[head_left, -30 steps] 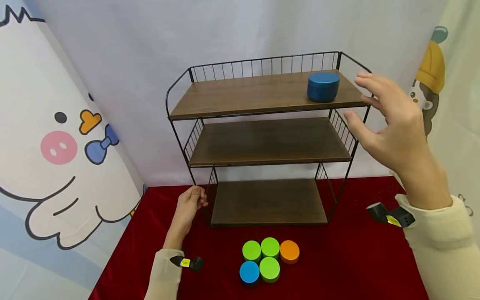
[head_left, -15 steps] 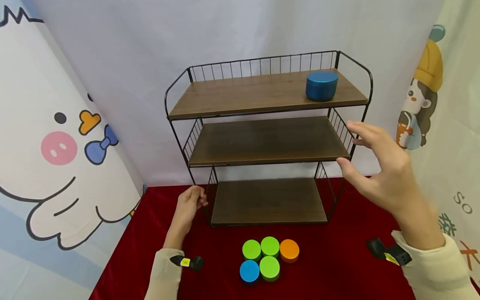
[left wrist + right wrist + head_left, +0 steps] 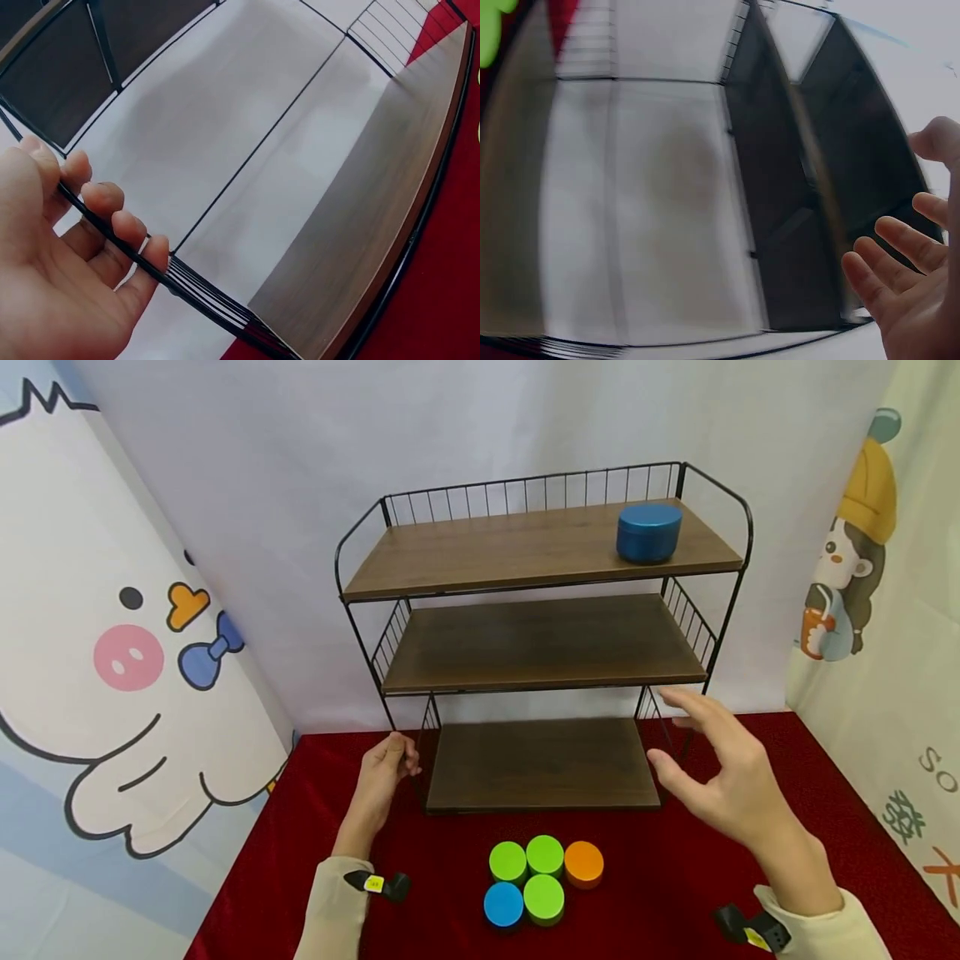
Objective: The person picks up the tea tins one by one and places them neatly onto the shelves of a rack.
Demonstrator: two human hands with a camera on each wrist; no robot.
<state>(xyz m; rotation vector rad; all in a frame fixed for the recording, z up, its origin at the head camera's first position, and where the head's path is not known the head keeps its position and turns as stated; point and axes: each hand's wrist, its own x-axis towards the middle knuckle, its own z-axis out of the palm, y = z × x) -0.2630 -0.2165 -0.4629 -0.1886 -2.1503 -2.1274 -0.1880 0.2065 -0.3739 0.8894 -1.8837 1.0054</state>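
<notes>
A three-tier shelf rack point(image 3: 543, 643) with brown boards and a black wire frame stands on a red cloth. My left hand point(image 3: 387, 768) grips its left front post low down; in the left wrist view the fingers point(image 3: 112, 199) curl round the black rod. My right hand point(image 3: 720, 768) is in the air by the rack's lower right side, thumb and fingers spread with nothing between them. On the top board, toward the right, sits a blue round tin point(image 3: 648, 535).
In front of the rack stand several round tins close together: green ones point(image 3: 543, 897), a blue tin point(image 3: 503, 904) and an orange tin point(image 3: 583, 863). Red cloth point(image 3: 637, 910) covers the table. Printed curtains point(image 3: 900, 693) hang at the sides and behind.
My right hand has come down from beside the top board to the level of the lowest board, fingers still spread. My left hand has kept its hold on the post.
</notes>
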